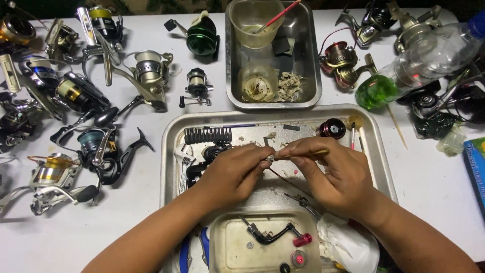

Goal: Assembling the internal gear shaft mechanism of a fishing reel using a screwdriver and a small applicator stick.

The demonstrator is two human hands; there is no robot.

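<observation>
Small metal reel part pinched in fingertips of left hand, held above middle of large steel tray, probably so loose bits fall into tray. Right hand closed around thin yellowish stick tool, tip touching part; pen-like grip gives fine control. Black crank handle with pink knob lies in small plastic dish at near edge of tray. Adjustable wrench by left edge. Many spinning reels, shiny metal, spread on white table left of tray.
</observation>
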